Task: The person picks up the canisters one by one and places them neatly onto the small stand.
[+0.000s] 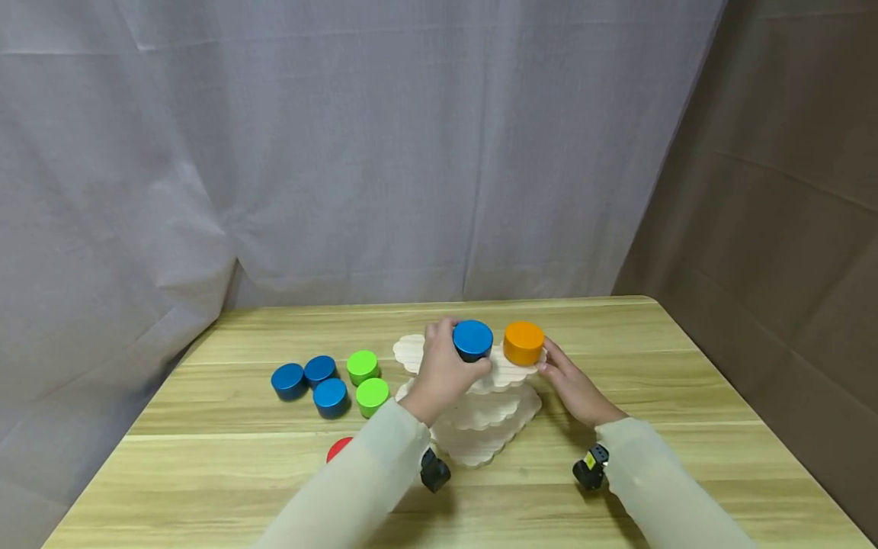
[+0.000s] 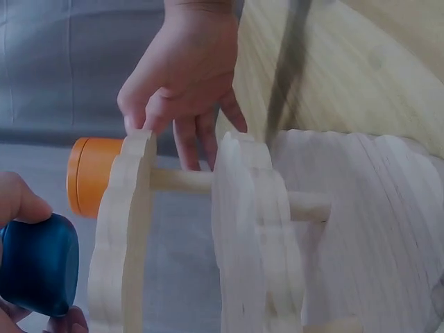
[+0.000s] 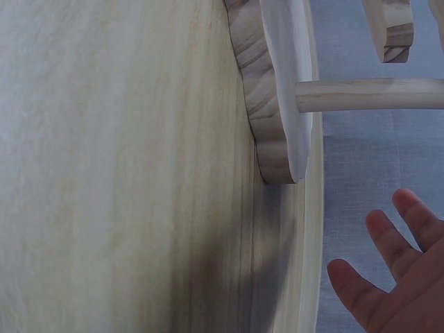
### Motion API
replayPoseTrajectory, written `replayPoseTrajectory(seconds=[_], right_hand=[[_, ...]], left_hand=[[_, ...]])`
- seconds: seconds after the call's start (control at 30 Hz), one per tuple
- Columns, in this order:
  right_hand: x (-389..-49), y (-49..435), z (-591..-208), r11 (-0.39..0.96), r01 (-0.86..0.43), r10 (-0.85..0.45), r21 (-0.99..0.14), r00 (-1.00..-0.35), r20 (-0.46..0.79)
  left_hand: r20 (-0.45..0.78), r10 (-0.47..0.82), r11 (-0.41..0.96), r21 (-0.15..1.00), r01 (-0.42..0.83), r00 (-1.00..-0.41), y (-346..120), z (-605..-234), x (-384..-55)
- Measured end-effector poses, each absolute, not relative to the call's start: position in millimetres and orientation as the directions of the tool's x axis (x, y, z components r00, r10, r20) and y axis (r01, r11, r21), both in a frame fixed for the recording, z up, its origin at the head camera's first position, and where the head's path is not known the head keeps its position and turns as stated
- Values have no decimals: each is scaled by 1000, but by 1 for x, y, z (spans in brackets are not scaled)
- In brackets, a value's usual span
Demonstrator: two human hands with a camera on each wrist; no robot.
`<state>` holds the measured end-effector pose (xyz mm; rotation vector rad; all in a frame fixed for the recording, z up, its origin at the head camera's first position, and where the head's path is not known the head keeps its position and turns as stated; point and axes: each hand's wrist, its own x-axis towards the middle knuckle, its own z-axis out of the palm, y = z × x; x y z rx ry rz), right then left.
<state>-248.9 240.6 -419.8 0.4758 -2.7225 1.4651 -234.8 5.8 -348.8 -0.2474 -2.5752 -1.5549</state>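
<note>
A round blue tin (image 1: pixel 472 339) is gripped by my left hand (image 1: pixel 446 370), thumb on its near side and fingers behind. In the left wrist view the blue tin (image 2: pixel 40 262) is apart from the tiered wooden stand (image 2: pixel 142 208), whose scalloped boards are joined by dowels. An orange tin (image 1: pixel 524 343) stands at the right end of the top board (image 1: pixel 511 374). My right hand (image 1: pixel 572 385) is at that board's right edge, its thumb close to the orange tin. In the right wrist view the right hand's fingers (image 3: pixel 392 243) are spread and fairly straight.
Left of the stand, several blue tins (image 1: pixel 331 398) and two green tins (image 1: pixel 363 367) are grouped on the wooden table (image 1: pixel 206 457). A red tin (image 1: pixel 338 447) is partly hidden by my left sleeve. Grey curtain (image 1: pixel 357 152) hangs behind the table.
</note>
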Motion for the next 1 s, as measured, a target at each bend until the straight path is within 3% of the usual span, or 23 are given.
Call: replayPoseTrajectory(seconds=[0.67,1.0], right_hand=[[-247,239,-415,472,-280,-279,-836,-947,160],[-247,240,-417,457,-295,-292,-839,-941,172]], left_hand=[[210,182,705,653,277,-961,23,-350,-230],[208,195,765,579,282,-958,26,-349,-228]])
